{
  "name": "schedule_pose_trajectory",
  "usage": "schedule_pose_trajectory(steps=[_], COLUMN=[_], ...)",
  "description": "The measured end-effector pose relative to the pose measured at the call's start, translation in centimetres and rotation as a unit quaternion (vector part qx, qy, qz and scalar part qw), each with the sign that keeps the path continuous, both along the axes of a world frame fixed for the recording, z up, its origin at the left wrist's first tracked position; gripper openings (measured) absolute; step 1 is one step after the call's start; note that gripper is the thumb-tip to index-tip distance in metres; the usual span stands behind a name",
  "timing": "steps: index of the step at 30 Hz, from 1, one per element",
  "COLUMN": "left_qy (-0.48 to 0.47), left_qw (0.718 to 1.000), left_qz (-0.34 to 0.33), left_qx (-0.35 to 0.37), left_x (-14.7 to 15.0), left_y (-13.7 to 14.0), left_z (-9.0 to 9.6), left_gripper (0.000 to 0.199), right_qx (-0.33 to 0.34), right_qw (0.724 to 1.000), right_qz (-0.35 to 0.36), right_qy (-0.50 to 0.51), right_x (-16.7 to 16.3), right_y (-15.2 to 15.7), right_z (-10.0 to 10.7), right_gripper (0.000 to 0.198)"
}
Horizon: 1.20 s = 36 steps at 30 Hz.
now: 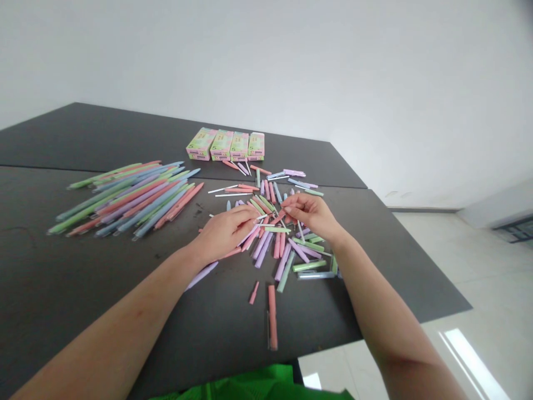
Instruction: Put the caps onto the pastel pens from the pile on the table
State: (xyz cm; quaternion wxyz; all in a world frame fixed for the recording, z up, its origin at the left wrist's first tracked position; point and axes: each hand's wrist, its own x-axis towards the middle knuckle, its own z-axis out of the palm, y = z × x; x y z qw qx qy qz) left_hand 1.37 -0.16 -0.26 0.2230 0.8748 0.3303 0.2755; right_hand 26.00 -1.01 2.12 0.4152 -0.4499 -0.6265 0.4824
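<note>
My left hand (pixel 228 230) is closed in a pinch above the pile of pen parts. A thin white pen refill (pixel 262 216) sticks out from its fingertips. Facing it, my right hand (pixel 312 214) is closed too, with thumb and forefinger pinching what looks like a small pink pen part (pixel 285 204), mostly hidden by the fingers. Beneath and around both hands lie many loose pen barrels in pink, purple, green and blue, such as a purple barrel (pixel 264 250) and a green barrel (pixel 308 266). Nearer me rest a pink tip piece (pixel 254 293) and a pink barrel with a clear cap (pixel 272 318).
To the left lies a heap of whole pastel pens (pixel 133 197). Several green-and-pink boxes (pixel 220 144) stand in a row at the back. More white refills (pixel 233 194) lie behind the pile. The dark table (pixel 400 266) ends at the right, above a tiled floor.
</note>
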Motion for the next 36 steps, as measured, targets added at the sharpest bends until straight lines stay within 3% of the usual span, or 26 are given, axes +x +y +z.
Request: schedule_pose_trajectory(steps=[22, 31, 36], left_qy=[0.006, 0.043, 0.069], left_qw=[1.0, 0.999, 0.997], left_qz=[-0.013, 0.003, 0.03], left_qx=[-0.003, 0.001, 0.007], left_x=[0.3, 0.5, 0.6], left_y=[-0.4, -0.6, -0.7], left_z=[0.9, 0.5, 0.3], left_gripper=[0.028, 0.028, 0.03], right_qx=[-0.005, 0.047, 0.064], right_qw=[0.999, 0.996, 0.995], right_qz=[0.026, 0.039, 0.036], right_qy=[0.038, -0.06, -0.06], right_x=[-1.3, -1.9, -2.1], right_y=[-0.8, -1.5, -1.4], right_z=[0.1, -0.3, -0.9], right_gripper=[0.022, 0.021, 0.019])
